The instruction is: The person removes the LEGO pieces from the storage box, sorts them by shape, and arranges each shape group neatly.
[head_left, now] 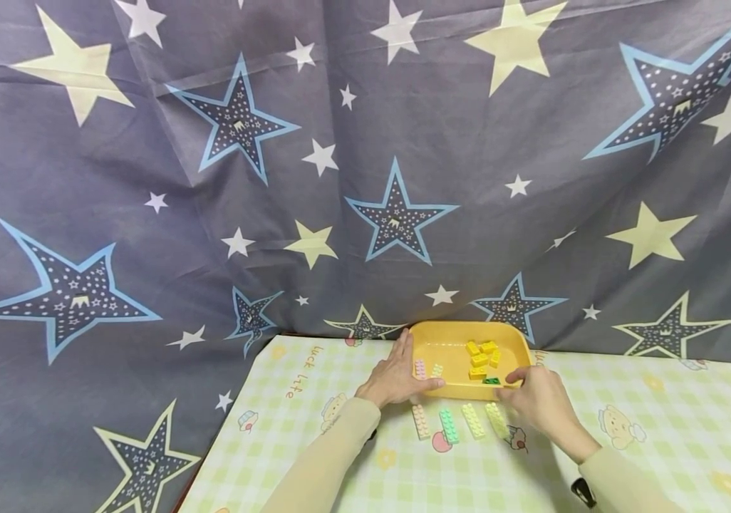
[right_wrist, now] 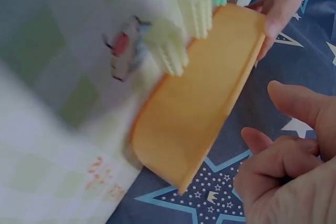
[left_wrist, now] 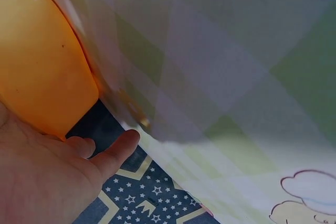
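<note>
A yellow-orange plastic tray (head_left: 449,331) stands at the table's far edge. My left hand (head_left: 394,374) rests against its left end, fingers straight along the side and thumb over the front rim. By the front right corner is my right hand (head_left: 541,402), thumb and forefinger apart and nothing visible between them; the other fingers are bent. Nearest to it inside the tray lies a dark green toy brick (head_left: 491,381). Several yellow bricks (head_left: 479,360) lie in the tray's right half, a pink brick (head_left: 420,368) and a small pale brick (head_left: 437,370) in its left half.
In front of the tray stretches a row of bricks: peach (head_left: 420,422), mint green (head_left: 449,425), and two pale yellow ones (head_left: 472,421). A green checked cloth (head_left: 314,456) covers the table. Directly behind hangs a dark star-patterned curtain (head_left: 301,299).
</note>
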`<state>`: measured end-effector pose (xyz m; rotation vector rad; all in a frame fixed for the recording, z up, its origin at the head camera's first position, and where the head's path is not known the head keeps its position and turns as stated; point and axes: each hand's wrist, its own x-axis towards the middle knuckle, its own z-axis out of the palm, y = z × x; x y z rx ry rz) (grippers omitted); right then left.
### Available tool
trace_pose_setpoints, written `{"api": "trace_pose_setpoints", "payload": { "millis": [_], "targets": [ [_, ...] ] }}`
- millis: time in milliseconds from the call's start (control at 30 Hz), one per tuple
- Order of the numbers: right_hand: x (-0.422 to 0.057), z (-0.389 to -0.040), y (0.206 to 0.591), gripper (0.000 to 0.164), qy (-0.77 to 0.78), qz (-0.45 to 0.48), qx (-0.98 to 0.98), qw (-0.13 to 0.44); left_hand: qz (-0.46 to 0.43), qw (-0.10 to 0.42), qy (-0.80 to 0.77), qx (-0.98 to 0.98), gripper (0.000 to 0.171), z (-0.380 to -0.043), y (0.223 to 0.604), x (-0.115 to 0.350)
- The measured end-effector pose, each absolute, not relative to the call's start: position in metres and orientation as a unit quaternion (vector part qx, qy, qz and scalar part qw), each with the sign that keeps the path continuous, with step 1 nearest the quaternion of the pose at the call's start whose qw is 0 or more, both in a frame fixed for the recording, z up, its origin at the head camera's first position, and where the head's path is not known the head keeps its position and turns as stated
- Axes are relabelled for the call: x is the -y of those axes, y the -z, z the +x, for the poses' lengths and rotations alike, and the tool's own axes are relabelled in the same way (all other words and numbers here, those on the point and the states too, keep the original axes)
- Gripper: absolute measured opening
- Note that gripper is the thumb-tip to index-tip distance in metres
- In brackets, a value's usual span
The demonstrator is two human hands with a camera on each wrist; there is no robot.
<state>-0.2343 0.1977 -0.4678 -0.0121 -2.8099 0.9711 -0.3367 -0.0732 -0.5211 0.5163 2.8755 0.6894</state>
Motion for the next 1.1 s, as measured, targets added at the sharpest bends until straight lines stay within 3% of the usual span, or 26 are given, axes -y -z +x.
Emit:
{"api": "trace_pose_setpoints", "payload": {
  "millis": [300, 1100],
  "targets": [
    [-0.185, -0.266, 0.459, 0.039, -0.343, 0.018, 0.937, 0.063, 0.172, 0.072, -0.238, -0.953, 0.132, -0.337, 0.521, 0.074],
    [-0.154, -0.335, 0.487, 0.035, -0.349, 0.104, 0.931, -0.031, 0.165, 0.069, -0.224, -0.958, 0.131, -0.335, 0.519, 0.073]
  ]
}}
